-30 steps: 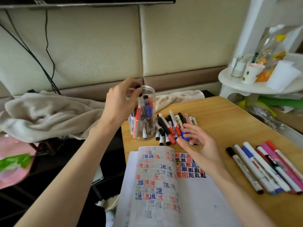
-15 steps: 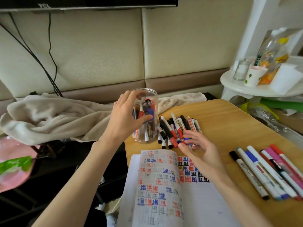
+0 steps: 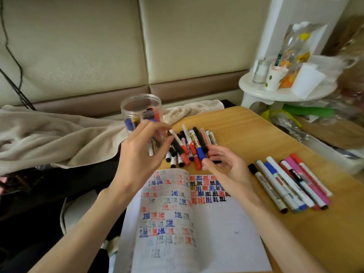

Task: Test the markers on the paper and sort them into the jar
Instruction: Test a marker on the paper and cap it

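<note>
Paper (image 3: pixel 226 239) on wooden table (image 3: pixel 256 131) — padded wall (image 3: pixel 88 46).

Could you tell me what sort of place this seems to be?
Probably a home living room: a cushioned sofa back, a beige blanket beside the wooden table, and a cluttered white side stand.

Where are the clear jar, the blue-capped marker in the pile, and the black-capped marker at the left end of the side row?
clear jar (image 3: pixel 137 108), head view, upper clear wall.
blue-capped marker (image 3: pixel 200 153), head view, its blue cap.
black-capped marker (image 3: pixel 268 189), head view, middle of white barrel.
</note>
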Demonstrator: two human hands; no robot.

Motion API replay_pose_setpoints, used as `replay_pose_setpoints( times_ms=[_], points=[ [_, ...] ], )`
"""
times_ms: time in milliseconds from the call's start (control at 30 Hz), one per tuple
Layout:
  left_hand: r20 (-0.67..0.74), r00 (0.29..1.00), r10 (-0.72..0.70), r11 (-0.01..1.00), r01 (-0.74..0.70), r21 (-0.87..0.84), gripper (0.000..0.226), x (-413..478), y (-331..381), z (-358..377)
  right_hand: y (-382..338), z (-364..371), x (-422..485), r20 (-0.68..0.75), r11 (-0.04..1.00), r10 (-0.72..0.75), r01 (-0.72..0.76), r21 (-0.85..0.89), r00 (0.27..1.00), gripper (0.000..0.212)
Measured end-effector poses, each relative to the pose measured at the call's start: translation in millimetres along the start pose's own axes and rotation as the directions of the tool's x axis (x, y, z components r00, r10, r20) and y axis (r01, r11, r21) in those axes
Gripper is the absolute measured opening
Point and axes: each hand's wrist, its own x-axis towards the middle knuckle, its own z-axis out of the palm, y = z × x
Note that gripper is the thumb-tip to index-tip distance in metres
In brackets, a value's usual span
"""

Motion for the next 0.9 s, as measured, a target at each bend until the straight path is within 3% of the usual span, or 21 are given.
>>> replay_pose_setpoints(
  times_ms=[167,267,433,567,767,900],
  points=[
    [0.304,0.939,-0.163,0.96,0.221,-0.17,0.029,-13.3,23.1,27.2,7.3,-12.9,-4.3,-0.063,0.999,0.007,-0.01,-0.047,0.998,0.043],
    [0.395,0.884,-0.249,0.937,0.323,-0.134,0.032,-23.8,23.8,47.8,12.1,-17.7,-5.6,-0.084,0.992,0.022,-0.032,-0.119,0.996,0.046],
    [0.396,0.852,-0.343,0.91,0.405,-0.084,0.029,-32.3,12.6,59.4,17.9,-14.0,-3.7,-0.14,0.949,-0.023,-0.023,-0.315,0.99,0.042],
    [0.401,0.856,-0.327,0.92,0.386,-0.074,0.03,-34.1,12.5,56.2,23.0,-15.9,4.3,-0.235,0.875,-0.034,-0.084,-0.476,0.971,0.04],
    [0.416,0.844,-0.339,0.907,0.411,-0.095,0.031,-35.0,13.7,48.8,27.7,-18.6,5.3,-0.132,0.718,-0.05,-0.056,-0.694,0.99,0.052],
    [0.414,0.847,-0.334,0.905,0.411,-0.111,0.031,-33.3,15.0,49.5,28.2,-18.1,3.5,-0.145,0.719,-0.083,-0.042,-0.694,0.986,0.052]
  ],
)
